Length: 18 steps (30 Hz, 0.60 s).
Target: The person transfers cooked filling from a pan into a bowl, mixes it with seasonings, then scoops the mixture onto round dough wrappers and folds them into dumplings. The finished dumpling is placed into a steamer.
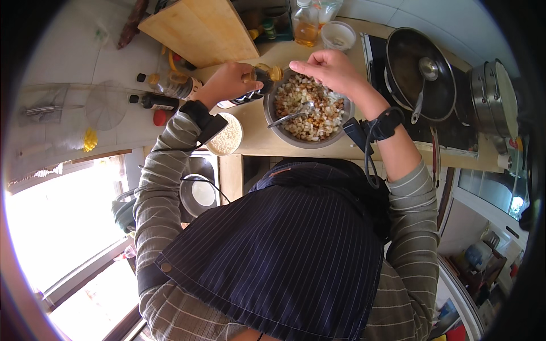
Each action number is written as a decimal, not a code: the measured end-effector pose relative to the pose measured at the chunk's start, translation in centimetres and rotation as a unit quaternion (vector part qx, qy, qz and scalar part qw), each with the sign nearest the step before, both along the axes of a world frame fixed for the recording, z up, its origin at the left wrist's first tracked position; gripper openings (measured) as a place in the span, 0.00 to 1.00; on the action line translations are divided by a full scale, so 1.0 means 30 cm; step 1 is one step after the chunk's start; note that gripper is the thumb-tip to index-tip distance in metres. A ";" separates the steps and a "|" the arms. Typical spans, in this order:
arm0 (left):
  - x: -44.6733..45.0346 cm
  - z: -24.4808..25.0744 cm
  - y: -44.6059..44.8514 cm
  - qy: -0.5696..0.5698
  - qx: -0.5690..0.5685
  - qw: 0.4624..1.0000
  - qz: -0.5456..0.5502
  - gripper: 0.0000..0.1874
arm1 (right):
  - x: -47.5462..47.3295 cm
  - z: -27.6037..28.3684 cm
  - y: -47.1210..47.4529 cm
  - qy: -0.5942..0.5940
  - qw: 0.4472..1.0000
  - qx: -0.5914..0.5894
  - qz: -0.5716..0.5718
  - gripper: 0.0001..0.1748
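My left hand [230,84] grips a dark bottle [265,82] with a yellow cap, tilted so that its top lies over the left rim of a metal bowl. In the metal bowl [273,132] are chopped white and brown pieces [313,121], with a metal spoon [294,114] resting on them. Over the bowl's far edge is my right hand [326,70], thumb pointing at the bottle's cap; whether its fingers hold something small cannot be told. A round container of pale grains [225,135] stands left of the bowl, below my left wrist.
Right of the bowl, a wok [420,100] with a ladle [428,69] sits on the stove, beside stacked metal pots [490,98]. A wooden board [200,32] leans at the back left. Bottles [160,101] stand at the left, an oil bottle [306,27] and plastic tub [338,36] behind.
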<state>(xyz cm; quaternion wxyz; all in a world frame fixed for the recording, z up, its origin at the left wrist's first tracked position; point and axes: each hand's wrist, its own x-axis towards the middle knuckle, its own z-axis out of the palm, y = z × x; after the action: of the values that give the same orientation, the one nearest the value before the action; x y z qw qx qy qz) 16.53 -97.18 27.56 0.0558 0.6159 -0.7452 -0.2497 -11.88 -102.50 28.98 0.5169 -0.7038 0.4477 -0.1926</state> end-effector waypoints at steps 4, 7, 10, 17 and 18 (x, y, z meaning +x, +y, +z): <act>-0.014 -0.036 0.000 -0.030 0.001 0.999 -0.035 0.25 | -0.012 -0.016 -0.009 0.008 1.000 -0.008 -0.002 0.33; -0.025 -0.059 -0.002 -0.053 -0.011 0.997 -0.057 0.23 | -0.022 -0.032 -0.015 0.008 1.000 -0.005 -0.001 0.33; -0.035 -0.070 -0.009 -0.086 0.013 0.994 -0.063 0.23 | -0.029 -0.043 -0.015 -0.002 1.000 -0.011 -0.003 0.33; -0.052 -0.082 -0.026 -0.139 0.059 0.987 -0.064 0.23 | -0.050 -0.035 -0.009 0.018 1.000 0.004 -0.003 0.30; -0.054 -0.085 -0.028 -0.146 0.062 0.985 -0.064 0.23 | -0.054 -0.032 -0.010 0.025 1.000 0.011 0.003 0.29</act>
<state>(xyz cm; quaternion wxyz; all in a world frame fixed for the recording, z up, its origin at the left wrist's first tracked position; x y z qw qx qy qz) 14.90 -98.01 25.02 -0.1078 0.5988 -0.7665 -0.2055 -13.50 -102.80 28.01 0.5141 -0.7040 0.4602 -0.1682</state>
